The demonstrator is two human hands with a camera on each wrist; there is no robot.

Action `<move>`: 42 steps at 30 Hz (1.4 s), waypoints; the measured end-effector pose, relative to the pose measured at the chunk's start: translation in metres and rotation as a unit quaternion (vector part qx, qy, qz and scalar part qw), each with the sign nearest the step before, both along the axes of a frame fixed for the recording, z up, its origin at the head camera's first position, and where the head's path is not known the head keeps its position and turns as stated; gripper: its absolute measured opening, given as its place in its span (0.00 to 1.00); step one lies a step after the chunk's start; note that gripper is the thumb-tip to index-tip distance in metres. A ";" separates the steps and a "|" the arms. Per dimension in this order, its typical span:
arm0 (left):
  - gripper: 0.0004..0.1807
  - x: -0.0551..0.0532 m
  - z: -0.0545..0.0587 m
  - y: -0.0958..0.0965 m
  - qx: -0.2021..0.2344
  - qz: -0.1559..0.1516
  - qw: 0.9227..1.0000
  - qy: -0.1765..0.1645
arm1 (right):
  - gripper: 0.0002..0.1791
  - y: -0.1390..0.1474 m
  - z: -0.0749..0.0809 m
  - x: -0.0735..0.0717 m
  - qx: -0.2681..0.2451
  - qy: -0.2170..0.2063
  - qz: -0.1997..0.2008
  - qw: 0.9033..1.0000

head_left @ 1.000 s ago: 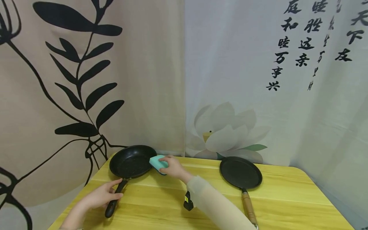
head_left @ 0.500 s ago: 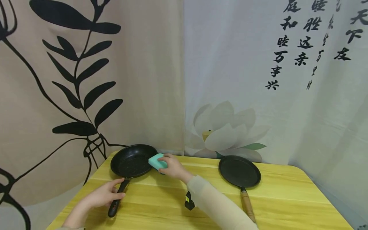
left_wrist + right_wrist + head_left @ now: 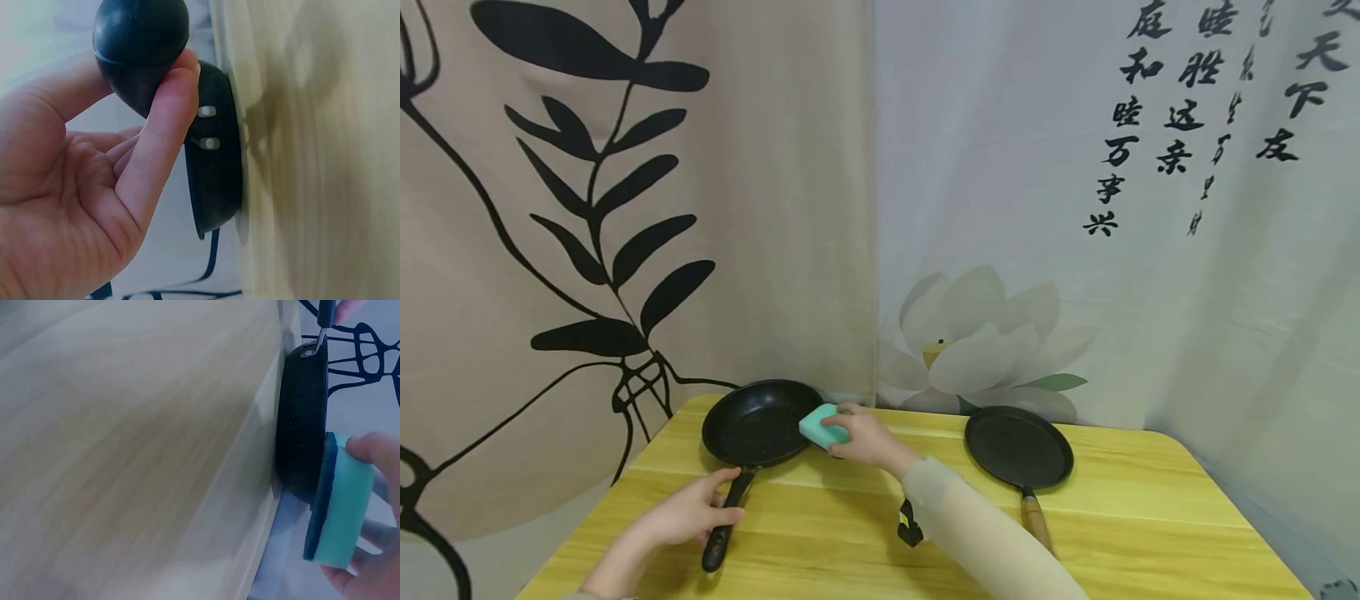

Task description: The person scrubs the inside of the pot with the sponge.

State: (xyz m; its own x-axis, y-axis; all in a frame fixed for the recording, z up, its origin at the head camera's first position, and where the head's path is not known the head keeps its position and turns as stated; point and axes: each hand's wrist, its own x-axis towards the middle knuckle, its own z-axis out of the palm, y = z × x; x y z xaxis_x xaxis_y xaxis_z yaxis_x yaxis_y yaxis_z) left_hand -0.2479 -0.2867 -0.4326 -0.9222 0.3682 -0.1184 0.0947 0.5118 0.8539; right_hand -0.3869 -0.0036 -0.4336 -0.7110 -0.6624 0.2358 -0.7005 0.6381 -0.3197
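Observation:
A deep black frying pan (image 3: 758, 423) rests at the table's far left, its speckled outer wall visible in the right wrist view. My left hand (image 3: 688, 510) grips the pan's black handle (image 3: 140, 34) between thumb and fingers. At the pan's right rim, my right hand (image 3: 871, 440) pinches a turquoise sponge (image 3: 823, 426). The sponge (image 3: 347, 503) has a dark scouring layer, which faces the pan and overlaps its rim in the right wrist view.
A flat black pan (image 3: 1018, 447) with a wooden handle (image 3: 1036, 518) lies to the right, partly behind the right sleeve (image 3: 981, 533). The yellow wood-grain table (image 3: 1150, 500) meets a printed curtain (image 3: 790, 208) at its back edge.
The view has shifted slightly, so the frying pan, both hands and the sponge appear further right. Both grips look the same, and the sponge stays by the pan's right rim.

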 end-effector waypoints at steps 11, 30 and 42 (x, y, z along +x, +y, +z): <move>0.47 0.000 -0.002 0.034 0.014 -0.014 1.000 0.006 | 0.25 0.026 0.002 0.001 0.011 -0.008 -0.019 1.000; 0.42 0.006 0.001 0.103 -0.019 -0.041 0.998 0.040 | 0.25 0.105 0.009 0.013 0.013 -0.024 -0.013 1.000; 0.44 0.007 -0.002 0.148 -0.023 -0.048 0.997 0.053 | 0.25 0.150 0.016 0.026 0.021 -0.023 -0.029 0.999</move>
State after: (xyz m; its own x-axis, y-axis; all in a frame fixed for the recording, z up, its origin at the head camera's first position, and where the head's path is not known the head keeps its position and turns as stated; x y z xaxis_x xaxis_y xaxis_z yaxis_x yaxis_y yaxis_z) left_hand -0.2404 -0.1391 -0.4343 -0.8912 0.4518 -0.0411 0.2334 0.5343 0.8124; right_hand -0.3612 0.1460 -0.4173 -0.7586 -0.6276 0.1747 -0.6463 0.6910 -0.3239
